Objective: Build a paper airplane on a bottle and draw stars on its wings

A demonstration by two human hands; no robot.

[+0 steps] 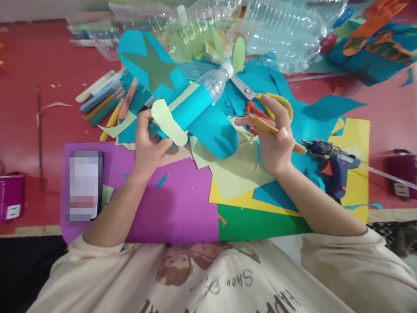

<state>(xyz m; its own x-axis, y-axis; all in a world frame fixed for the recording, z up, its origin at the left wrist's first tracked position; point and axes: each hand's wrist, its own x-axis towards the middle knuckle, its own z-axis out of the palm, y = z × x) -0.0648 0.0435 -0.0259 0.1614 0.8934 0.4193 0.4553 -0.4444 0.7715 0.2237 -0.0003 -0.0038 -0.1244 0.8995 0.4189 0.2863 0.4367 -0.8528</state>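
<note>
A clear plastic bottle (213, 84) wrapped in blue paper forms a plane shape, its white cap pointing away to the upper right. One blue paper wing (135, 48) carries a dark star; the other wing (218, 134) lies on the right. A pale green paper strip (167, 121) crosses the tail end. My left hand (146, 145) is closed around that tail end, with some fingertips hidden behind it. My right hand (276, 139) grips a slim yellow-orange marker (265, 126), apart from the plane. Scissors (246, 89) with yellow handles lie just beyond my right hand.
A blue glue gun (340, 174) with a clear glue stick lies at right. Several markers (104, 100) lie at left, near a phone (84, 184) on purple paper (176, 195). Large plastic bottles (280, 32) stretch across the back. Paper scraps surround the plane.
</note>
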